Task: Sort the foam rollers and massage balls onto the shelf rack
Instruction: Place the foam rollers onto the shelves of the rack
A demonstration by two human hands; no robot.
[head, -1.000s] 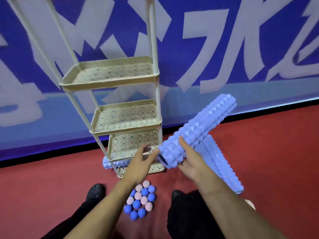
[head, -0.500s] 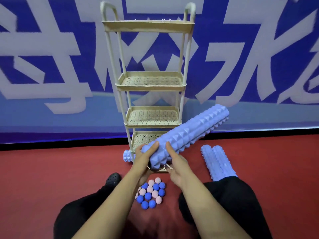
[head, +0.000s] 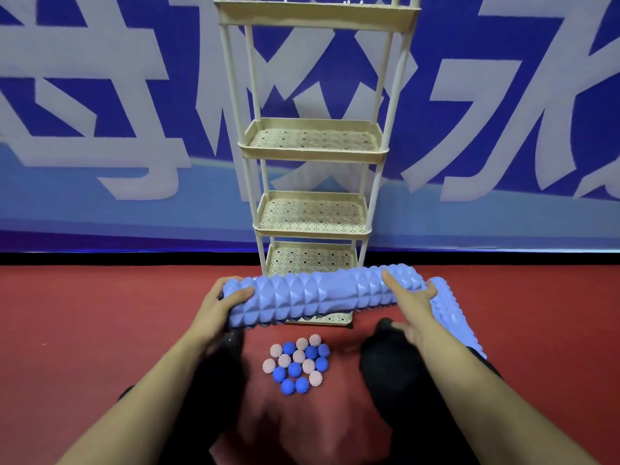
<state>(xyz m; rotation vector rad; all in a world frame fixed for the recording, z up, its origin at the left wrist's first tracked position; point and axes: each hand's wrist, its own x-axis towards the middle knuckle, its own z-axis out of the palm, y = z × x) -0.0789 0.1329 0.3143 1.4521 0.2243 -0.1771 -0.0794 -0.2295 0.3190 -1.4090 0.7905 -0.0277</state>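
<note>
Nearest the camera, two bare forearms reach forward over dark-clothed legs (head: 419, 380) on the red floor (head: 84, 330). Between the legs lies a tight cluster of spiky massage balls (head: 298, 363), some blue and some pink, touching one another on the floor.

Just beyond the balls, both hands hold one long lavender foam roller (head: 318, 297) lying level, left to right across the view, in front of the rack's lowest tier. The left hand (head: 214, 308) wraps the roller's left end, thumb on top and fingers curled beneath it. The right hand (head: 411, 305) grips near the right end, thumb laid over the top and the palm against the near side; its fingers are partly hidden behind the roller.

To the right, just behind the right hand, more lavender foam rollers (head: 451, 317) lie on the floor, running from near to far. How many lie there cannot be told.

Farther on stands the cream shelf rack (head: 313, 156), upright against the wall, with perforated trays one above another. The three trays seen from above are bare; the top tray's inside cannot be seen. The held roller hides the front edge of the lowest tray.

Behind everything hangs a blue banner (head: 100, 95) with large white characters.
</note>
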